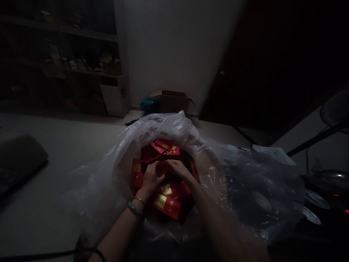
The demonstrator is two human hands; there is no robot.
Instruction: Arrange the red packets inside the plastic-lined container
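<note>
A big clear plastic bag [114, 171] lies open in front of me, holding a heap of several red packets with gold labels [166, 202]. Both my hands reach into it. My left hand [151, 178], with bracelets at the wrist, has its fingers curled round a small red packet [163, 167]. My right hand [180, 169] meets it from the right and pinches the same packet. The room is dim, so the fingertips are hard to make out.
A pale floor [68, 145] spreads to the left. An open cardboard box [171, 100] and a teal bundle [149, 105] stand by the white wall behind. Dark shelves [68, 65] fill the left. A fan [336, 109] and discs [316, 198] sit at right.
</note>
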